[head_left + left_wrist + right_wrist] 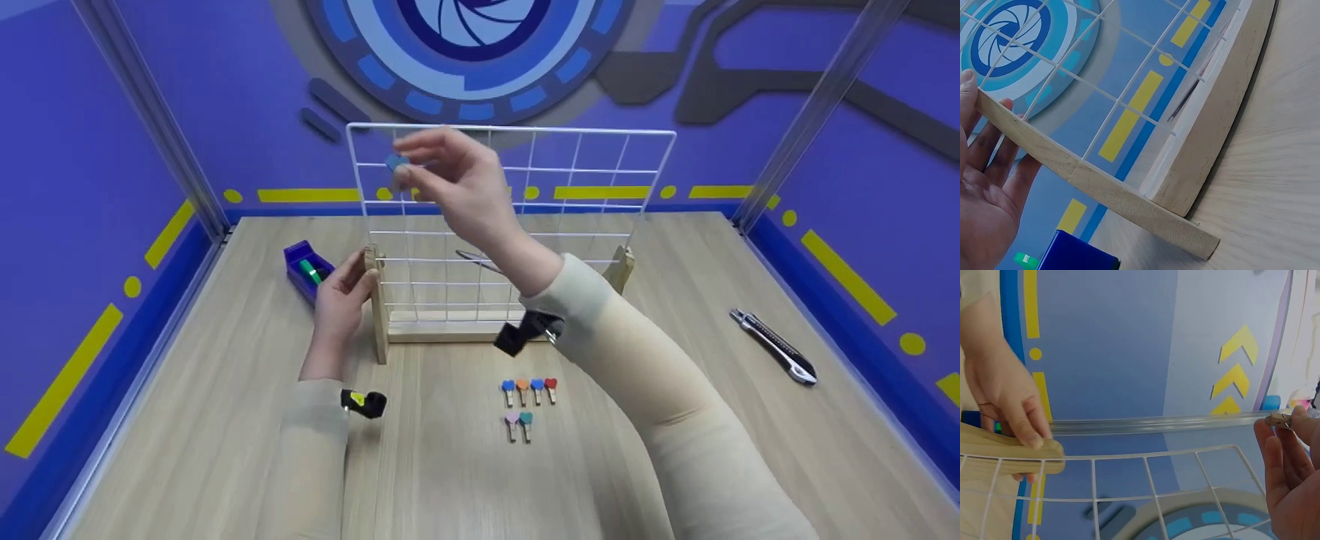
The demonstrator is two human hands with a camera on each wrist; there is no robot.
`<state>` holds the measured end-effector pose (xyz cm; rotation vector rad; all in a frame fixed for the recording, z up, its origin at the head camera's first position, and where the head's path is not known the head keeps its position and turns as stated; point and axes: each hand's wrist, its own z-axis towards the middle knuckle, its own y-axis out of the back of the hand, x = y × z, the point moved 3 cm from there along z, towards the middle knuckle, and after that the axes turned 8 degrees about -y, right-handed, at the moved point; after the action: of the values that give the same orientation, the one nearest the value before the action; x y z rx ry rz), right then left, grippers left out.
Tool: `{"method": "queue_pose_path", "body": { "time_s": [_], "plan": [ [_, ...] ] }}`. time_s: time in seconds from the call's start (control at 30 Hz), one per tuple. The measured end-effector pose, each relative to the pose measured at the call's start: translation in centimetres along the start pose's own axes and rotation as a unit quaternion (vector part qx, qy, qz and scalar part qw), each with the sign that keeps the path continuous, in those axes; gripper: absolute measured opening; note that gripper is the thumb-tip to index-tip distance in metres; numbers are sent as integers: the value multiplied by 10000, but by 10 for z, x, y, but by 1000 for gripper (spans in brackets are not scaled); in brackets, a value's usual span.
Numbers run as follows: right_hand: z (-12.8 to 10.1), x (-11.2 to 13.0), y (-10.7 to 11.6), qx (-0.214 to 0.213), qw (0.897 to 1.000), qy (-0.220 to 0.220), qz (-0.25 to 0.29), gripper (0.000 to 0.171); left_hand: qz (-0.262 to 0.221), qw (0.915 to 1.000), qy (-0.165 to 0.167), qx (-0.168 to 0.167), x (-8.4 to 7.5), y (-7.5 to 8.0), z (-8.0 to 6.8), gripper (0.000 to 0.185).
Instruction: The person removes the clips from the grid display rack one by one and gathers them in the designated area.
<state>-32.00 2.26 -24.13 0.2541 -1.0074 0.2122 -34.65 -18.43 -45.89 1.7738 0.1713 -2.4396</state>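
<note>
- Pinching a small blue clip (395,163) between thumb and fingertips, your right hand (450,180) is raised at the top left corner of a white wire grid (570,187); the clip sits just at the grid's upper wires.
- Your left hand (341,296) is lower and to the left of your right fingers, its fingers curled round the top of the grid's left wooden post (375,300).
- In the left wrist view the fingers (985,152) lie behind the post (1100,191), with the thumb over its end.
- Just left of your left fingers, a blue box (306,268) holding something green rests on the wooden surface (225,420).
- Below your right forearm, nearer you than the grid, six small pegs with coloured heart tops (528,401) lie in two rows on the surface.
- Far right of both hands, a utility knife (774,346) lies on the surface.
</note>
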Motion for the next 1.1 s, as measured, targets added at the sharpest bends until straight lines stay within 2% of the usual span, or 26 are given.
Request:
{"method": "queue_pose_path", "body": {
  "time_s": [0.2, 0.37, 0.5, 0.7, 0.93, 1.1],
  "plan": [
    [-31, -17, 15, 283, 9996, 36, -61, 23, 9, 10000, -22, 19, 0, 1, 0, 52],
    [-55, -30, 30, 446, 9989, -86, 112, 23, 51, 10000, -57, -41, 0, 1, 0, 51],
    [-72, -39, 43, 356, 9987, -347, 112, 23, 111, 9999, -40, -2, 1, 2, 0, 52],
    [-98, -54, 64, 172, 9970, -701, -289, 24, 91, 9999, 46, 85, 1, 3, 0, 53],
    [-132, -76, 91, -38, 9940, -1056, -300, 25, 89, 9999, -1, 105, 2, 2, -1, 52],
    [-156, -95, 108, -117, 9876, -1469, -540, 24, 114, 9999, -23, 120, 1, 2, -1, 53]
  ]
}}
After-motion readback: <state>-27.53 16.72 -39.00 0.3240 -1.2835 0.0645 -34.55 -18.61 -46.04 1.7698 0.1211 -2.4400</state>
